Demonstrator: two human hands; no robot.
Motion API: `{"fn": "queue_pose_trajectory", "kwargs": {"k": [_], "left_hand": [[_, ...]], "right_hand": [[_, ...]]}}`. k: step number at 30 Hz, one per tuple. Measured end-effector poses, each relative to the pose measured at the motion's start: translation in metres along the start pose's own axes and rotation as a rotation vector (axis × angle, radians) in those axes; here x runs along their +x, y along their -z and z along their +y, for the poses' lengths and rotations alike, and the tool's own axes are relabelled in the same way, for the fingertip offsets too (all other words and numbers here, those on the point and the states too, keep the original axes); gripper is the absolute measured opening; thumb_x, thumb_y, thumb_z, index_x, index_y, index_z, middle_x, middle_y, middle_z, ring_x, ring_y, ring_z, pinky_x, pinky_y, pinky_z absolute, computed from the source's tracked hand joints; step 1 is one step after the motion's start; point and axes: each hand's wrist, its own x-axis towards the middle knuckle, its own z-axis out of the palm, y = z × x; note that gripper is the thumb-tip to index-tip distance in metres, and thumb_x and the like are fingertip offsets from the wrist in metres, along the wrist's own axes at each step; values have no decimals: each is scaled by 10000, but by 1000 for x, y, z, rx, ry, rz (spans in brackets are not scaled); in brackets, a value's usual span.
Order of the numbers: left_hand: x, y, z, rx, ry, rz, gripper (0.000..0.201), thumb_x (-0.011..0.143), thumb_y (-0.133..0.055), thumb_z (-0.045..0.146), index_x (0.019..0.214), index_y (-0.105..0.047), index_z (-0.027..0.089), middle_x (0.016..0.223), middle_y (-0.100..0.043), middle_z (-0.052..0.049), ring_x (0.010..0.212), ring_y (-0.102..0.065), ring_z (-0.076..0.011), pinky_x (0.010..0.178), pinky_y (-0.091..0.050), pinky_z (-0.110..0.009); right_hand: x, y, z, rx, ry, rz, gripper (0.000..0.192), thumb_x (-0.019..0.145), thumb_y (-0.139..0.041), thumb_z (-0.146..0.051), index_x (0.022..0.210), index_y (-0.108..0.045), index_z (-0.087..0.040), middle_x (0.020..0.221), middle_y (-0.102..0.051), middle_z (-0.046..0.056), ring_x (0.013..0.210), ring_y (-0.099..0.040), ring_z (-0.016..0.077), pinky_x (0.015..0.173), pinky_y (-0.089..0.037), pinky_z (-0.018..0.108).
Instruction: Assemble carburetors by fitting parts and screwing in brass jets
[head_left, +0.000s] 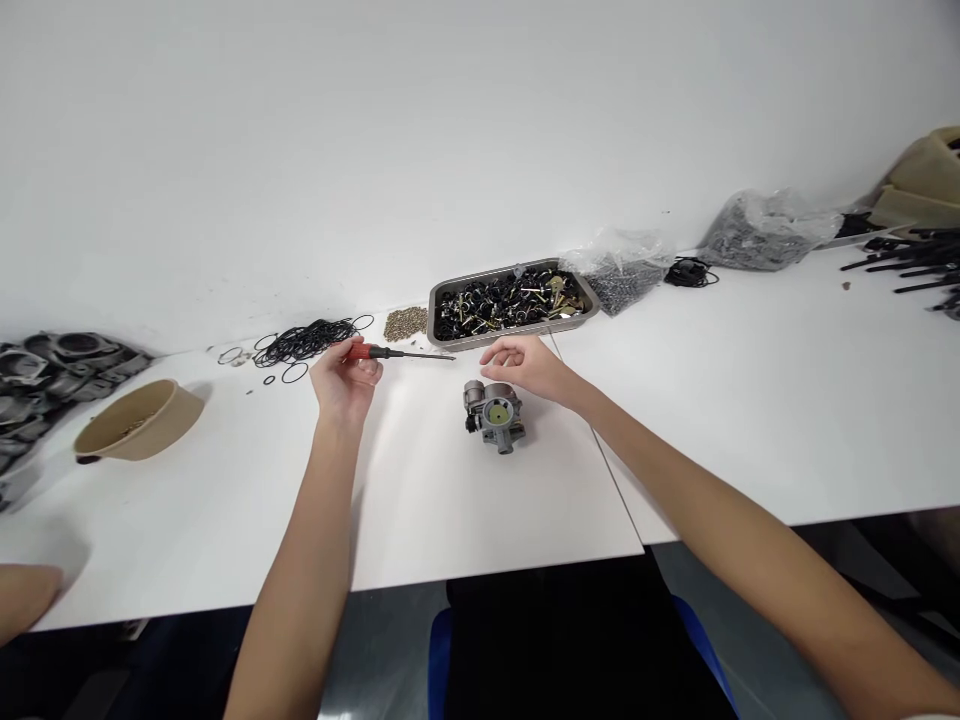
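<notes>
Head view: left hand (343, 380) grips screwdriver (397, 353), shaft pointing right toward loosely open right hand (525, 365), hovering just above carburetor (495, 415) at centre frame.

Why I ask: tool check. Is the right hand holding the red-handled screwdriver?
No, the left hand holds the screwdriver; the right hand hovers open above the carburetor.

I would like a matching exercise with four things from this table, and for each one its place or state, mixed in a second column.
Things:
1. screwdriver
2. carburetor
3. paper bowl
4. metal tray

Places or states:
A. far left on the table
B. held in the left hand
C. full of small parts, behind the hands
D. stands on the table under the open right hand

Pairs: 1-B, 2-D, 3-A, 4-C
</notes>
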Motion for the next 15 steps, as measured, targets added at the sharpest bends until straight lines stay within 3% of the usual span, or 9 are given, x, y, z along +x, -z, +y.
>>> {"fn": "queue_pose_trajectory", "kwargs": {"k": [15], "left_hand": [[-22,-21,-8,28,64,-171,122,722,-546,158,715,-653,99,586,-575,-49,394,-454,-96,361,-312,-221]], "right_hand": [[0,-6,0,-101,66,8,272,736,-752,-361,906,-717,-152,779,-661,19,600,-548,103,577,-420,252]]}}
